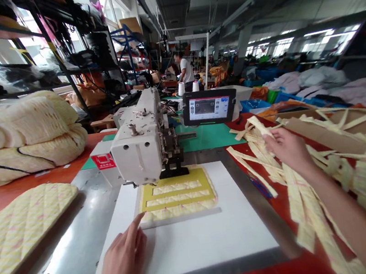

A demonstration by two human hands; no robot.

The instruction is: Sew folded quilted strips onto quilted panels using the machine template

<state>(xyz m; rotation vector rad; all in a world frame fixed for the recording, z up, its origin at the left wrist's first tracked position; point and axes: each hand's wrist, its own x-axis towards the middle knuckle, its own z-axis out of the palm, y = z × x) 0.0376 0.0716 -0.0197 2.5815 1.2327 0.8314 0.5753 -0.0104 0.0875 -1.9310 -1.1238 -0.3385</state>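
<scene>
My left hand (124,257) rests low over the white sheet (200,245), index finger stretched out to the near left corner of a quilted yellow fabric piece (180,210). Nothing is held in it, and its other fingers curl loosely. On the fabric lies a yellow slotted template (178,192), partly beneath the sewing machine head (136,151). Out to the right, my right hand (285,146) pinches the end of a pale yellow fabric strip (257,126) above a heap of similar strips (301,211).
Quilted pieces (23,204) lie at the left, with tall fabric stacks (19,135) behind them. A control screen (209,107) stands beyond the machine. Blue-handled snips (260,187) lie near the strips. Farther back is a person in a white shirt (186,69).
</scene>
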